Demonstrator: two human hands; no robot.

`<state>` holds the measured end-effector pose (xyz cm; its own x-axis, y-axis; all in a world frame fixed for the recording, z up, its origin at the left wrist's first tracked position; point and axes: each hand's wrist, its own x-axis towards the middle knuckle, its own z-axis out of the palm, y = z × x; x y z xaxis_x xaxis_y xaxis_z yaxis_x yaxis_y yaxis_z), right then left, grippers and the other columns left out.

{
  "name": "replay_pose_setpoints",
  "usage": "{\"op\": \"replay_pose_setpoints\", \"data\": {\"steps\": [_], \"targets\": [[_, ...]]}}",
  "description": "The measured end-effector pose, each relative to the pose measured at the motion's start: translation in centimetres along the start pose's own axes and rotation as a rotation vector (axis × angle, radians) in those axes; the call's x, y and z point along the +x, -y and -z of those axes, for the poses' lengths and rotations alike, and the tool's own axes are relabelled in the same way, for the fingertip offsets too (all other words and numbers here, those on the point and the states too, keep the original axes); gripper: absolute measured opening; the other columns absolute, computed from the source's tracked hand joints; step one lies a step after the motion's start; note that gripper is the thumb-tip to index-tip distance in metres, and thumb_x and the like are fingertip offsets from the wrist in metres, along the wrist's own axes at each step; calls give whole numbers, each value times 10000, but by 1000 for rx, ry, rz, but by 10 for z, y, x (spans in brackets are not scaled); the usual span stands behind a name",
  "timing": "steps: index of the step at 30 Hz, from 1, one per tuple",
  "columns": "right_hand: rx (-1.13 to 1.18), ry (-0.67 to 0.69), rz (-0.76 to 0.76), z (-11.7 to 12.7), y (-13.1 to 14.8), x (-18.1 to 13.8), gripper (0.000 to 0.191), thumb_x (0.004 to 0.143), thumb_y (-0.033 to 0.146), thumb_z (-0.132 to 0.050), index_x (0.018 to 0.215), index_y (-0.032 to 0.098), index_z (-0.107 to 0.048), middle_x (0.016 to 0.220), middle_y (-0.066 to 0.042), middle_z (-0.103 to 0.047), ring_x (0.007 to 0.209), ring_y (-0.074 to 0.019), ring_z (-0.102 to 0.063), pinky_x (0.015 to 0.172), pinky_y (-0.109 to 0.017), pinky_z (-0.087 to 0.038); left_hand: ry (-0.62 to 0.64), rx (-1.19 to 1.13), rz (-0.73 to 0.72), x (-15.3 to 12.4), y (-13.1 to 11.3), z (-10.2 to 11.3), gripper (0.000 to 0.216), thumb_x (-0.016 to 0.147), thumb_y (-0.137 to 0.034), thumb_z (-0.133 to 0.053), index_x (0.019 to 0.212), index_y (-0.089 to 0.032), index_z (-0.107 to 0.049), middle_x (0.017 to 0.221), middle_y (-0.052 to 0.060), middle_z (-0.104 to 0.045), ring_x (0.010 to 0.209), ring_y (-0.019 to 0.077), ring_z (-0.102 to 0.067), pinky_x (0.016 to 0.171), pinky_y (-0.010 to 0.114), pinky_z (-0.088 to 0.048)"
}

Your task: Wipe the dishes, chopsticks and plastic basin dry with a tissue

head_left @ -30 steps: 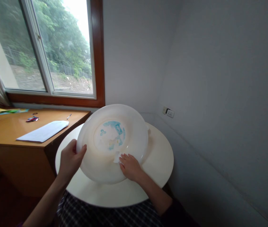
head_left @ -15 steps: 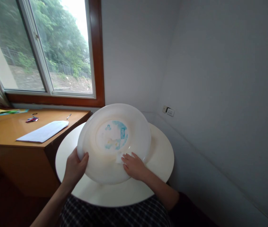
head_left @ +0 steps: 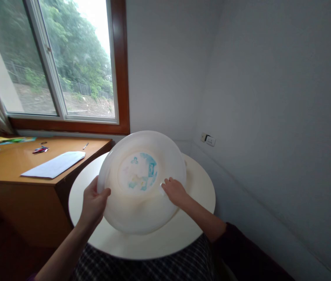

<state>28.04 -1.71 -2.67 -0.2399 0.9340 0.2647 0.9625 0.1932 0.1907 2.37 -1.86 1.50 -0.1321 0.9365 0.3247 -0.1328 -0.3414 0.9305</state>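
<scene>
A white plastic basin (head_left: 124, 212) is tilted on the round white table (head_left: 197, 187), its inside facing me. A worn blue print marks its bottom. My left hand (head_left: 93, 201) grips the basin's left rim, thumb on the inner side and fingers behind, out of sight. Against the inner right wall lies my right hand (head_left: 175, 191), fingers curled over a white tissue (head_left: 162, 186). Only a small edge of the tissue shows at the fingertips.
Left of the table stands a wooden desk (head_left: 7, 168) with a white paper sheet (head_left: 55, 164), a pen (head_left: 85, 146) and colourful small items (head_left: 40, 150). A window (head_left: 80, 70) is above it. A wall socket (head_left: 210, 140) sits at the right.
My right hand has moved up and to the right along the basin's inside, its fingers more curled over the tissue. The basin's near edge has dropped slightly; my left hand keeps its hold.
</scene>
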Motion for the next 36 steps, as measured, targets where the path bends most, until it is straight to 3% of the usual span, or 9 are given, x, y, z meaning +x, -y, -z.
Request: {"op": "replay_pose_setpoints", "data": {"steps": [6,9,13,15,19,22,25,30,36], "targets": [[-9,-267,-140,48,-35,56,262,813,8,-388,947,119,-583,1024,-155,-547,977,-259,-460,719,-329,-439,2,-161,113,-13,-13,-9,421,470,-80,-543,874,-170,-618,571,-67,-578,509,111,-525,459,196,-424],[51,-422,-187,72,-16,86,250,842,67,-384,1020,125,-550,1067,-145,-514,1016,-247,-437,811,-339,-424,13,-195,170,-20,-17,-14,412,470,-77,-525,863,-162,-615,550,-69,-565,489,100,-497,442,189,-406],[341,-580,-129,88,40,107,214,778,29,-412,888,130,-565,950,-84,-533,871,-159,-519,788,-254,-435,38,-201,172,-27,-24,-20,416,480,-85,-531,881,-156,-617,578,-57,-588,512,103,-506,462,195,-413],[566,-531,46,84,68,100,172,749,40,-447,821,139,-568,875,-51,-550,776,-132,-543,705,-220,-445,33,-189,138,-25,-29,-24,389,476,-91,-533,849,-158,-620,577,-55,-593,518,108,-515,467,196,-416],[537,-91,421,55,96,58,146,674,88,-521,771,169,-593,795,-19,-600,684,-135,-565,576,-210,-421,17,-162,49,-12,-39,-27,191,443,-78,-519,609,-161,-565,448,-81,-503,433,73,-435,394,159,-336],[236,184,411,32,78,27,159,664,159,-550,807,179,-617,773,-39,-637,657,-167,-580,535,-242,-411,-43,-145,17,0,-44,-21,142,413,-68,-498,521,-159,-508,406,-88,-466,402,55,-380,363,142,-277],[69,174,308,23,38,10,163,697,143,-520,807,162,-638,865,-95,-646,801,-214,-593,691,-316,-441,-83,-138,38,8,-44,-11,177,400,-80,-494,549,-161,-544,419,-81,-490,410,67,-400,368,147,-290],[-80,-146,161,37,-27,-1,252,730,35,-410,786,151,-627,847,-94,-635,886,-193,-574,1019,-434,-217,-117,-94,6,11,-47,-3,203,401,-100,-495,578,-165,-568,421,-80,-484,401,72,-389,363,153,-280],[72,-612,84,49,-68,-13,256,698,55,-414,818,173,-607,932,-85,-662,978,-194,-559,1008,-382,-253,-194,-101,-1,14,-49,2,232,392,-114,-503,603,-171,-579,434,-81,-498,418,83,-408,375,165,-310]]}}
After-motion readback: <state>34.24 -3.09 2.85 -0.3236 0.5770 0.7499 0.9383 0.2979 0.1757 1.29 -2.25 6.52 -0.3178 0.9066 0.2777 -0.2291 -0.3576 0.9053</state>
